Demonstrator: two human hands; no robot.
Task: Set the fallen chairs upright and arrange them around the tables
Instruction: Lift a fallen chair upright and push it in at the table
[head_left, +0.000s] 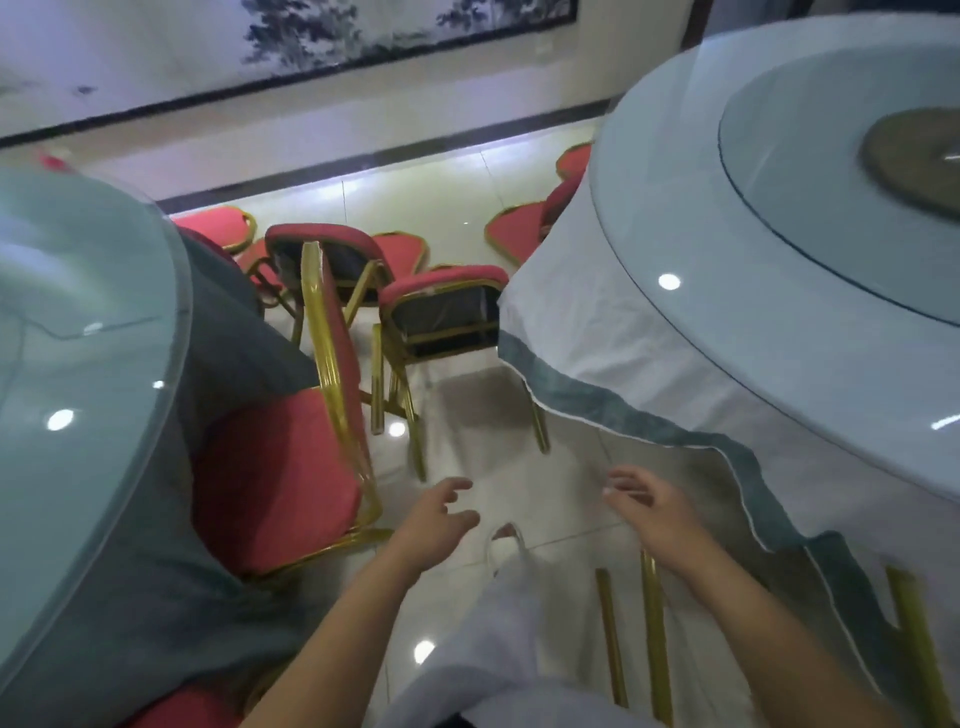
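Looking down at a glossy pale tiled floor (457, 208) running between two round glass-covered tables: a grey-clothed tabletop (78, 364) on the left and a white-clothed tabletop (675, 322) with a grey-blue hem on the right, topped with one round glass turntable (810, 218). Counting red-cushioned chairs with gold metal frames next. Finding one upright chair (275, 483) tucked against the left tabletop, with the seat partly under the grey cloth. Finding two tipped chairs (441, 312) just beyond it in the aisle, lying close together with dark seat undersides showing. Making out at least four more red seats or backs farther off toward the wall, too blurred for an exact count. Noting three gold chair legs (653, 623) at the lower right, beside the white cloth. Holding both arms out over the floor, well short of the tipped chairs, with fingers spreading loosely on the left hand (436, 525) and the right hand (654, 514) alike, gripping nothing.
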